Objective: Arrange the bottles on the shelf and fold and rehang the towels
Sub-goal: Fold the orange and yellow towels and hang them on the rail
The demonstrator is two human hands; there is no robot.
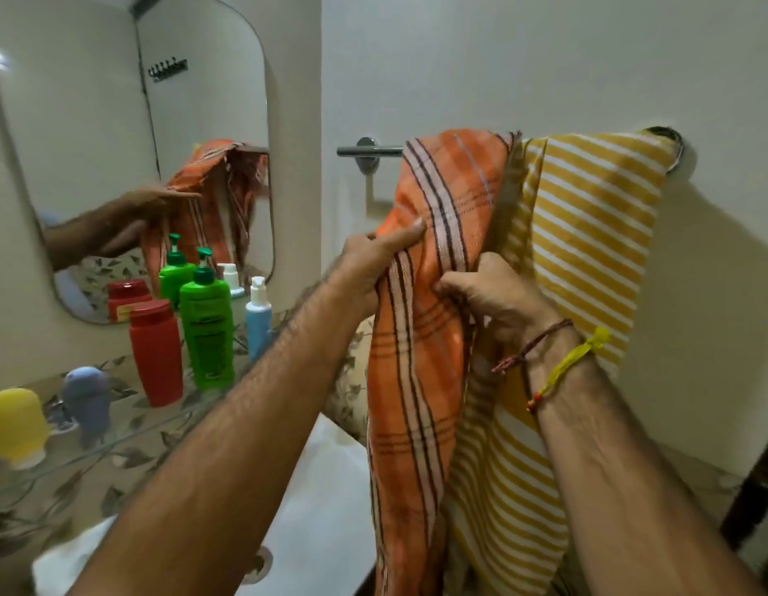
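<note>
Your two bare arms are reaching forward from the bottom of the view, and both hands are meeting on the orange towel (421,346). Your left hand (373,268) is gripping the left edge of the orange towel, with the pointing finger lying straight along the cloth and the other fingers curling around a bunch of it. Your right hand (498,294) is pinching a fold of the same towel near its middle, with its fingers curling in tight. Your right wrist is wearing a yellow thread (567,363) and a dark red thread (532,344). The orange towel is hanging over the silver towel bar (365,151) on the wall and is drooping down past your hands. Just beside it on the right, the yellow striped towel (588,234) is hanging over the same bar, and its left edge is sitting behind the orange one. To the left, the glass shelf (128,436) is holding the bottles. The red bottle (155,352), the green bottle (207,329) and the small blue bottle (257,316) are standing upright in a row, close together. Nearer to you on the shelf, a yellow bottle (13,423) and a grey-blue bottle (88,402) are standing a little apart from that row. The mirror (137,144) above the shelf is showing the orange towel, a hand and the bottles again. Below your arms, the white sink (322,501) is showing.
</note>
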